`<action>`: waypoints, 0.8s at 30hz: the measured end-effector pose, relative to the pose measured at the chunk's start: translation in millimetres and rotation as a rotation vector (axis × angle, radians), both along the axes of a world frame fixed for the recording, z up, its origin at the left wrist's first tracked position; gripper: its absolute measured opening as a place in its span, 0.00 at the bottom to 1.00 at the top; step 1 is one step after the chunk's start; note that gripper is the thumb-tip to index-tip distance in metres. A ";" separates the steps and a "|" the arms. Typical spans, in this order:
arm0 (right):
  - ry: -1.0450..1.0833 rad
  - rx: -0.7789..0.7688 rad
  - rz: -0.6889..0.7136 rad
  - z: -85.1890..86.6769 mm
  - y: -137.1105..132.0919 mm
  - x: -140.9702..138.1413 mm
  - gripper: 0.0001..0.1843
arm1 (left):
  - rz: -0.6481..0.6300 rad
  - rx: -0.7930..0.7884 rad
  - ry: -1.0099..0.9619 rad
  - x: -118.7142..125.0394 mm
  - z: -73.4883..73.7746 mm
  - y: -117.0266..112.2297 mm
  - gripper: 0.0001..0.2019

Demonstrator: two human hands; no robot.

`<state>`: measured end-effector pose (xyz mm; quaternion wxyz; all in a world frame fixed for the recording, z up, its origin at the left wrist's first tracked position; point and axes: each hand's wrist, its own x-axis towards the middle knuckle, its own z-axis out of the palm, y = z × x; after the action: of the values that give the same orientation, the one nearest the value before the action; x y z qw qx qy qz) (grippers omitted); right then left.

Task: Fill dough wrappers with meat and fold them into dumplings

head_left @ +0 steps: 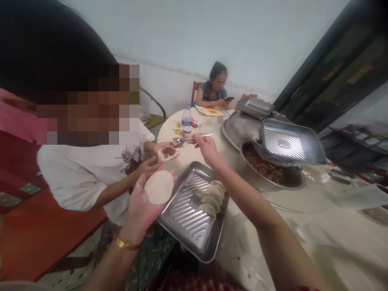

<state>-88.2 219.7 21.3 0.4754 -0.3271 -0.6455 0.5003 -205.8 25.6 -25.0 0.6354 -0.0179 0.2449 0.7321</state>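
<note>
On my left hand (pixel 141 206) lies a round, flat dumpling wrapper (pixel 159 187), thumb along its edge and nothing on it. My right hand (pixel 207 147) pinches a metal spoon (pixel 190 138), its bowl beside a second wrapper (pixel 168 153) that carries brown meat filling. That wrapper rests on the hand (pixel 160 146) of a person at my left; whether the spoon touches the filling I cannot tell. Below my hands stands a ridged metal tray (pixel 188 218), with several folded dumplings (pixel 212 198) in a row along its right side.
A metal bowl of meat filling (pixel 265 165) stands at the right, another tray (pixel 285 141) tilted over its rim. Behind are a perforated metal tray (pixel 239 129) and a lidded box (pixel 255 107). A water bottle (pixel 186 117) stands farther back. Across the table a person (pixel 214 89) holds a phone.
</note>
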 end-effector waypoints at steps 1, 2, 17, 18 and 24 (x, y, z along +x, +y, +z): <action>-0.012 0.008 -0.006 -1.3 1.5 -0.2 0.14 | -0.006 -0.010 -0.015 0.5 -4.4 -0.4 0.29; -0.023 0.015 -0.011 -2.8 3.1 -0.5 0.14 | -0.017 -0.015 -0.028 1.0 -8.1 0.3 0.29; -0.157 0.168 0.018 -28.5 13.4 -2.8 0.15 | -0.032 -0.021 -0.045 5.4 -2.0 26.8 0.20; -0.166 0.174 0.026 -28.8 12.9 -2.5 0.15 | -0.029 -0.015 -0.051 5.4 -1.6 28.0 0.20; -0.213 0.205 0.104 -25.6 8.7 -2.6 0.16 | 0.008 0.013 -0.067 5.8 0.4 31.3 0.17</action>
<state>-90.8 228.4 -4.3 0.4085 -0.2943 -0.7560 0.4182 -200.1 56.8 -24.5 0.6404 -0.0392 0.2184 0.7353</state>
